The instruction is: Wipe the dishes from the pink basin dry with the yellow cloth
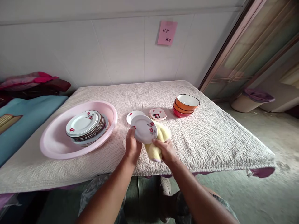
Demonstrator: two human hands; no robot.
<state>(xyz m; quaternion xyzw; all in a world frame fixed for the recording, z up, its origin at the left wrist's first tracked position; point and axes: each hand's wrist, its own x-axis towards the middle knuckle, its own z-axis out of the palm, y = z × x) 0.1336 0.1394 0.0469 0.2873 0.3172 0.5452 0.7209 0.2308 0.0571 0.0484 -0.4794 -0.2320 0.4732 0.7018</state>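
My left hand grips the lower left rim of a white plate with red flowers, tilted above the table's front part. A yellow towel is in my right hand, bunched behind the plate's right side. The right thumb lies at the plate's lower right rim. Partly hidden behind the held plate, another white plate rests on the cloth. Just right of it sits a small pink-rimmed square dish with a cartoon picture.
At left, a pink basin holds a stack of flowered plates. Orange and red bowls are stacked at right. A quilted cloth covers the table against a white wall. A bin stands on the floor at far right.
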